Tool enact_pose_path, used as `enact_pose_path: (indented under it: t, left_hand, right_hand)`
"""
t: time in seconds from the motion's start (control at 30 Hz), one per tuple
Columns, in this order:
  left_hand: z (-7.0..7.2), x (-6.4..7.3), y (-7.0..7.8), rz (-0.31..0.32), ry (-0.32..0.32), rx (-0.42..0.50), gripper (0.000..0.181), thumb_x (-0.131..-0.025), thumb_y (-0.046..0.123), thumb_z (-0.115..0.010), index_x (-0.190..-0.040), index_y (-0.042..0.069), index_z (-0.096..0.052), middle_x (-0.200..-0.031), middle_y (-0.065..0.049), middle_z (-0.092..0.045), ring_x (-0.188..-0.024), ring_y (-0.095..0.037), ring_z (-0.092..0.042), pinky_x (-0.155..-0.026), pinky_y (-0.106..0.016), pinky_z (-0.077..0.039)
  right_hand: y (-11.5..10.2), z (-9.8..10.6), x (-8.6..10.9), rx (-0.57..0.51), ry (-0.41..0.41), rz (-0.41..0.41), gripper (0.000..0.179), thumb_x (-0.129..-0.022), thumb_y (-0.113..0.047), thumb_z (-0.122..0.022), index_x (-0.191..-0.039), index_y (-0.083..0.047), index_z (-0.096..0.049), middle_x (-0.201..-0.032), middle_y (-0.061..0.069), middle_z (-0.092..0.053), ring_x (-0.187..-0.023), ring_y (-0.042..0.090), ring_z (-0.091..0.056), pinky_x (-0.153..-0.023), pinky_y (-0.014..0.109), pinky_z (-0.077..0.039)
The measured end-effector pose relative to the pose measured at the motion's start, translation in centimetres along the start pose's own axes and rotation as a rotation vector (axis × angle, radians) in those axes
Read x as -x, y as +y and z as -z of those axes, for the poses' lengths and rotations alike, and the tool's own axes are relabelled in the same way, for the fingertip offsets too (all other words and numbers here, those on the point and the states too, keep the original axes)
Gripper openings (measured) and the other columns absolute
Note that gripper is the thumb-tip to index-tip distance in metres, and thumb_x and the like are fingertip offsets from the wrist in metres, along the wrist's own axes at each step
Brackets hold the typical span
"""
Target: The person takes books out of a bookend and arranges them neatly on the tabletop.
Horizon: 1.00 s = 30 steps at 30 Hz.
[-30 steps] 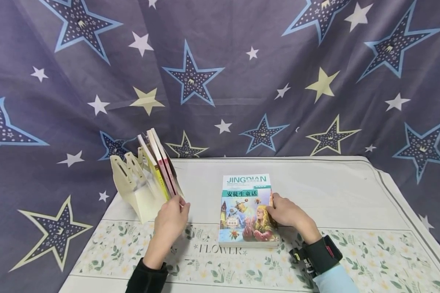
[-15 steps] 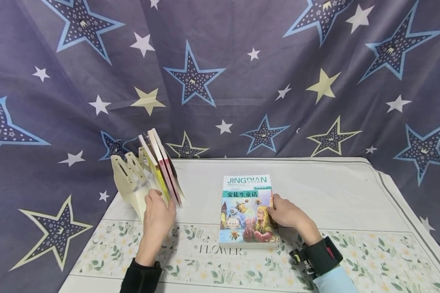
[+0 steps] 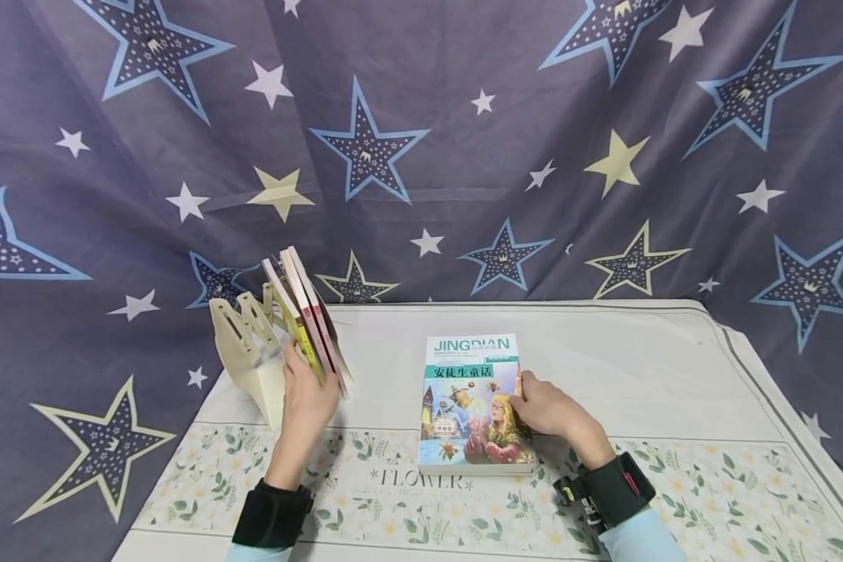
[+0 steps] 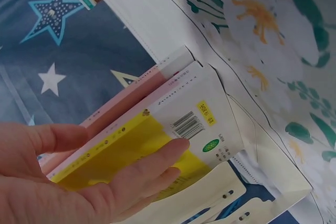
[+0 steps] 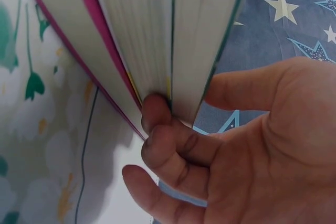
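Observation:
Several slim books (image 3: 311, 320) with yellow and pink spines lean upright in a cream book rack (image 3: 239, 336) on the left. My left hand (image 3: 307, 394) straddles these books from the front. In the left wrist view, its fingers lie on the yellow back cover (image 4: 152, 129) beside a barcode, and its thumb is at the pink spines. At centre lies a stack of books topped by a picture-cover storybook (image 3: 469, 402). My right hand (image 3: 551, 402) grips the stack's right side, thumb on the top cover. In the right wrist view, fingertips curl against the page edges (image 5: 144, 30).
A white tablecloth (image 3: 386, 336) with a floral band (image 3: 716, 499) covers the table. Behind it hangs a dark star-patterned curtain (image 3: 449, 211). The rack's slotted dividers (image 3: 256, 320) stand left of the leaning books.
My left hand has moved left from the right side of the leaning books, then forward around them. My right hand and the stack have stayed in place.

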<state>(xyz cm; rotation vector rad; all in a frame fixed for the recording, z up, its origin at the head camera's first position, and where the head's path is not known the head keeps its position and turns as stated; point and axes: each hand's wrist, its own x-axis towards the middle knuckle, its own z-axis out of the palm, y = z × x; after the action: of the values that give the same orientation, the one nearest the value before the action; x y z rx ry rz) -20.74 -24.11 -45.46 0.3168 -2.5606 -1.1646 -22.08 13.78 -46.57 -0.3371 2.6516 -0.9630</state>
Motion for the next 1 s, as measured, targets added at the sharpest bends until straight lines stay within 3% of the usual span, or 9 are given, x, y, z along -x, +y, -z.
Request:
enact_pose_path:
  t: [0.4, 0.63, 0.87, 1.0]
  left_hand:
    - [-0.1, -1.3, -0.3, 0.014, 0.013, 0.034, 0.086, -0.097, 0.005, -0.055, -0.164, 0.003, -0.001, -0.148, -0.045, -0.035, -0.134, -0.062, -0.041, -0.106, -0.071, -0.037]
    - [-0.2, -1.5, -0.4, 0.031, 0.008, 0.040, 0.085, -0.098, 0.004, -0.053, -0.164, 0.003, -0.001, -0.146, -0.042, -0.039, -0.132, -0.060, -0.044, -0.106, -0.069, -0.038]
    - [0.0, -1.5, -0.4, 0.039, -0.005, 0.046, 0.086, -0.097, 0.005, -0.052, -0.165, 0.006, 0.001, -0.147, -0.041, -0.040, -0.130, -0.059, -0.047, -0.103, -0.069, -0.041]
    - [0.3, -1.0, -0.3, 0.024, -0.015, 0.034, 0.086, -0.098, 0.005, -0.051, -0.166, 0.005, 0.003, -0.145, -0.044, -0.041, -0.124, -0.060, -0.052, -0.095, -0.067, -0.046]
  right_hand:
    - [0.4, -0.2, -0.1, 0.000, 0.003, 0.016, 0.056, -0.109, -0.015, -0.052, -0.148, 0.020, -0.034, -0.115, 0.026, -0.065, -0.095, 0.027, -0.066, -0.081, 0.046, -0.052]
    - [0.3, 0.0, 0.0, -0.018, 0.001, 0.018, 0.053, -0.109, -0.015, -0.052, -0.147, 0.020, -0.036, -0.110, 0.022, -0.066, -0.089, 0.024, -0.064, -0.078, 0.044, -0.051]
    - [0.1, 0.0, 0.1, -0.026, 0.001, 0.014, 0.053, -0.109, -0.015, -0.052, -0.147, 0.019, -0.036, -0.109, 0.021, -0.066, -0.089, 0.024, -0.064, -0.077, 0.044, -0.051]
    - [0.1, 0.0, 0.1, -0.021, 0.003, 0.011, 0.053, -0.109, -0.015, -0.053, -0.147, 0.018, -0.036, -0.109, 0.021, -0.066, -0.088, 0.024, -0.063, -0.076, 0.044, -0.051]
